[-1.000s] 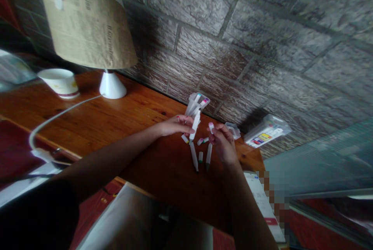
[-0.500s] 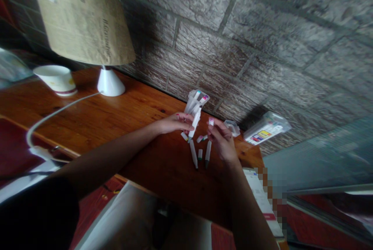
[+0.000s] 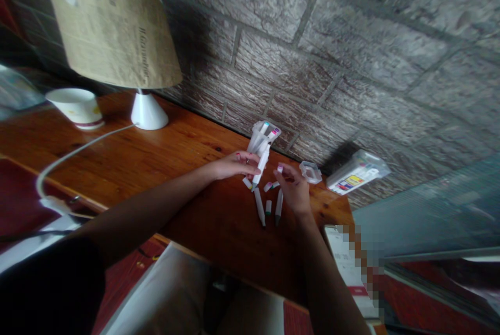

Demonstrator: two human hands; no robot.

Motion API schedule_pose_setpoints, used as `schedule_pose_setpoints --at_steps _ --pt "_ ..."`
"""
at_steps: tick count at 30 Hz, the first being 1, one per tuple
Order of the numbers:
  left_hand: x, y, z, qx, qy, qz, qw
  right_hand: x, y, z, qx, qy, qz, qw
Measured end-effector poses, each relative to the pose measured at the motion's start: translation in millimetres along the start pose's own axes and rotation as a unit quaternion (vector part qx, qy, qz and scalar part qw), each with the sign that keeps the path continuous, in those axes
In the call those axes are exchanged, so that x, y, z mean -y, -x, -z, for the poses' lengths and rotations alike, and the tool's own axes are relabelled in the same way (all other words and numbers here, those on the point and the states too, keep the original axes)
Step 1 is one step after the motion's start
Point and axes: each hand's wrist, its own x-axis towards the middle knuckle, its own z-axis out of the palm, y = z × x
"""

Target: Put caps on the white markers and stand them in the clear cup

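Note:
My left hand (image 3: pixel 242 164) is closed around a white marker (image 3: pixel 261 167), which is tilted with its dark upper tip bare. Between the fingers of my right hand (image 3: pixel 292 186) is a small marker cap (image 3: pixel 280 169) with a pink end, a short way right of the marker. Below the hands, two more markers, a left one (image 3: pixel 260 207) and a right one (image 3: pixel 279 207), lie on the wooden table (image 3: pixel 219 220). A green-ended cap (image 3: pixel 268 207) lies between them, and several loose caps (image 3: pixel 267 186) sit just above.
Behind my left hand stands a clear case (image 3: pixel 255 139) with markers in it. A clear lid (image 3: pixel 311 172) and a boxed set (image 3: pixel 357 171) are at the right, near the brick wall. A lamp (image 3: pixel 149 111) and paper cup (image 3: pixel 76 108) stand at the left.
My right hand has moved slightly left and down with the cap, closer to the marker. My left hand and its marker stay in place.

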Motion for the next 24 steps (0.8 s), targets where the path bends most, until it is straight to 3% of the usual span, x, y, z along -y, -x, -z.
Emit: schedule_pose_setpoints --at_steps 4,11,19,24 --pt "-0.4 0.2 0.0 -0.004 -0.006 0.000 1.000 -1.9 2.0 -1.1 0.004 0.059 0.015 0.998" --pt "1.7 -0.7 2.1 -0.005 -0.012 -0.001 1.000 -2.6 3.2 -1.2 0.074 0.145 0.050 0.985" --pt "0.8 -0.4 1.3 -0.002 -0.009 -0.004 1.000 4.1 3.8 2.4 0.104 0.105 -0.001 0.989" --pt "-1.9 0.2 0.6 -0.012 -0.007 -0.002 1.000 1.9 -2.2 27.3 0.080 0.093 -0.028 0.992"
